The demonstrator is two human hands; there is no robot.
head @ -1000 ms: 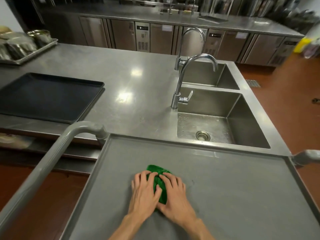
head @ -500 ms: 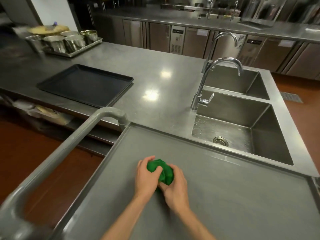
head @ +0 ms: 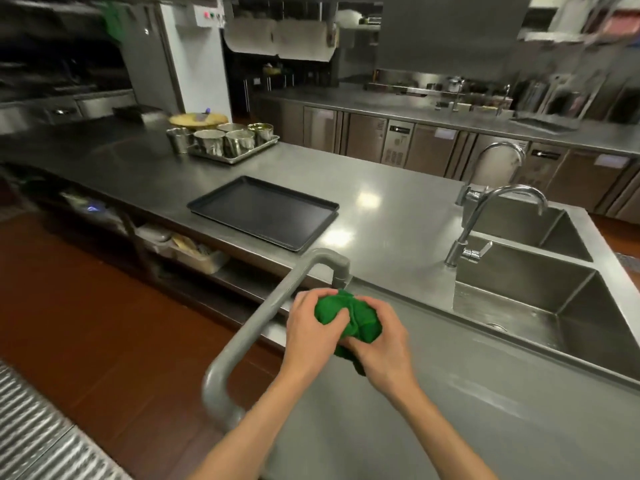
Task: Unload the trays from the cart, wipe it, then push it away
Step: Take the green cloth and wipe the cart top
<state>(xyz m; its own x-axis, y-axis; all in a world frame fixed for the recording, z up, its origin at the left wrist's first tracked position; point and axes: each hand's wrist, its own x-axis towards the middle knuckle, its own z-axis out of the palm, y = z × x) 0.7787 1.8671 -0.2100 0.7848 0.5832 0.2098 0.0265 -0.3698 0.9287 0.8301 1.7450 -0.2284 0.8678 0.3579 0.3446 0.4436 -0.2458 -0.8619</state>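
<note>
A steel counter [head: 398, 216] carries a double sink [head: 540, 292] with two curved faucets [head: 485, 220] on its right side. Far back on the left, metal canisters [head: 225, 140] stand together (one tin open-topped). A shelf below [head: 194, 254] holds blurred containers. Red-brown floor [head: 86, 323] meets a ribbed mat [head: 38, 438].

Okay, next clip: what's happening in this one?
A person is cleaning a grey cart parked against a steel kitchen counter. Both the left hand and right hand grip a bunched green cloth held over the cart top near its handle. Black trays already sit on the counter.
</note>
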